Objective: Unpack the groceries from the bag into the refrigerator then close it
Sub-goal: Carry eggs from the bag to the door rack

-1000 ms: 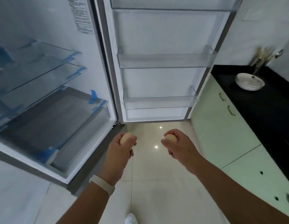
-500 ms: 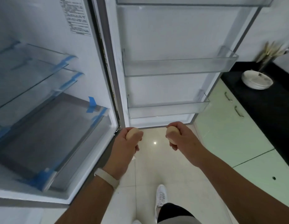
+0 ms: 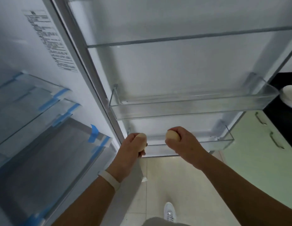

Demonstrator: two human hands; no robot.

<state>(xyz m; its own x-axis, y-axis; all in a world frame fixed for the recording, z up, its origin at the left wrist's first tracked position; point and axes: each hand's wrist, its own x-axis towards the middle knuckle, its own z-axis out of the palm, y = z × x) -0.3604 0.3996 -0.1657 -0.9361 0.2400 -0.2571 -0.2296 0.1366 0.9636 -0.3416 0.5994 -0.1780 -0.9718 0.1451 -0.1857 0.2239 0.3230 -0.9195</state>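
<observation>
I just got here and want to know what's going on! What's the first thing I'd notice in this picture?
Two pale eggs stand out: the left hand grips one egg and the right hand grips another egg, both held up at the lowest door bin of the wide-open fridge. The clear door bin above it holds nothing, and the glass shelves on the left carry strips of blue tape.

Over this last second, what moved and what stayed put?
Both hands moved forward, from over the floor to the lowest door bin. The left hand and right hand each kept an egg, left egg and right egg; nothing was released. The door shelves remain empty.
</observation>
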